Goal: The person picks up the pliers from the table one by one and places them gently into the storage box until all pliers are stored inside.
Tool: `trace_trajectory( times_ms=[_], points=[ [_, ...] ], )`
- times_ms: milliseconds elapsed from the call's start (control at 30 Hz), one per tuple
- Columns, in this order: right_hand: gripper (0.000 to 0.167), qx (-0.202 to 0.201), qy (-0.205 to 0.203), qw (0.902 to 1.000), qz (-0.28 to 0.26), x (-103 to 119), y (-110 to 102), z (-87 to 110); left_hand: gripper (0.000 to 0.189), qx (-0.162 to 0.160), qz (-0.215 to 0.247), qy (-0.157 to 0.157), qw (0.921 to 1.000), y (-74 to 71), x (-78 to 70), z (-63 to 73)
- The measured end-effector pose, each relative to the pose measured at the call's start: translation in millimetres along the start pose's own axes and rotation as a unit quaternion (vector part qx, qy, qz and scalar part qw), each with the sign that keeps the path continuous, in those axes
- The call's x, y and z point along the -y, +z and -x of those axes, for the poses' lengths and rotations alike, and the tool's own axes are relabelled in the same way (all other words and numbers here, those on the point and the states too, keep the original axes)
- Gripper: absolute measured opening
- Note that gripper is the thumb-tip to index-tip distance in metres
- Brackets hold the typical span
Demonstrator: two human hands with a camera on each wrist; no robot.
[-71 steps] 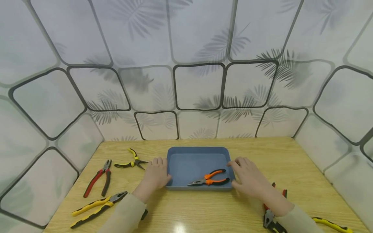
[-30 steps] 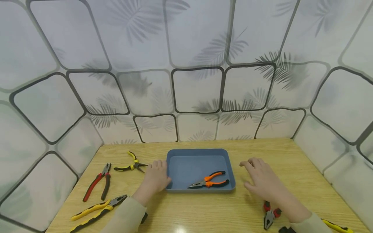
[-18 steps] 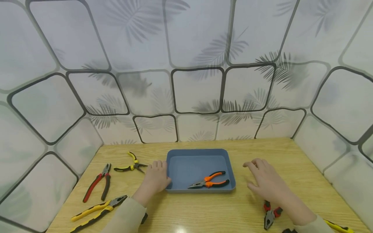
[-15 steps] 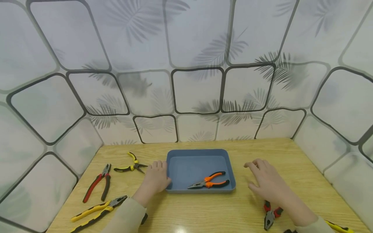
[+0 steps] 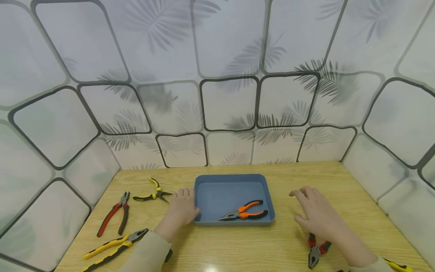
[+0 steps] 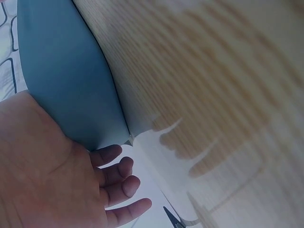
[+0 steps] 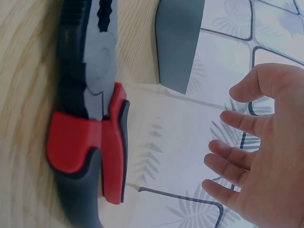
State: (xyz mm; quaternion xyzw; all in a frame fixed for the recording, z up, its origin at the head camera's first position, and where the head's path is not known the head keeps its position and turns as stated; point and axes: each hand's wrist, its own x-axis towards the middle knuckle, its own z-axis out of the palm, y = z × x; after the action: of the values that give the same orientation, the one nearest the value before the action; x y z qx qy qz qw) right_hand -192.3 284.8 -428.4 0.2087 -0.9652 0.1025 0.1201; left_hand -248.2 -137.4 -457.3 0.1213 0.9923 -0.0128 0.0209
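My left hand [image 5: 181,207] rests at the left wall of a shallow blue tray [image 5: 234,223], its thumb at the rim. In the left wrist view, the fingers of that hand [image 6: 57,175] are relaxed and extend past the tray's end, the thumb hidden. Inside the tray lie needle-nose pliers [image 5: 242,212] with orange and black handles. Held in the air right of the tray, my right hand [image 5: 317,213] is empty, fingers loosely bent. Below it lie red-and-black combination pliers [image 5: 315,253], seen close up in the right wrist view, handles partly covered by the hand in the head view.
On the left of the wooden table [image 5: 217,245] lie red-and-black pliers [image 5: 117,211], small yellow-and-black needle-nose pliers [image 5: 156,193] and larger yellow-and-black pliers [image 5: 119,245]. A yellow handle [image 5: 397,265] shows by the right sleeve. A patterned cloth [image 5: 231,102] encloses the back and sides.
My right hand has let go of the tray's right side and drawn away to the right, uncovering more of the red-and-black pliers. My left hand has stayed at the tray.
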Motion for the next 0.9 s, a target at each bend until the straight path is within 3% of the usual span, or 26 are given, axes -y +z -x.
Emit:
trace_trajectory(
  times_ms=[900],
  points=[
    [0.050, 0.014, -0.009, 0.9995, -0.027, -22.9, -2.5, 13.6, 0.059, 0.014, -0.001, -0.010, 0.9999, -0.8, -1.8, -5.6]
  ],
)
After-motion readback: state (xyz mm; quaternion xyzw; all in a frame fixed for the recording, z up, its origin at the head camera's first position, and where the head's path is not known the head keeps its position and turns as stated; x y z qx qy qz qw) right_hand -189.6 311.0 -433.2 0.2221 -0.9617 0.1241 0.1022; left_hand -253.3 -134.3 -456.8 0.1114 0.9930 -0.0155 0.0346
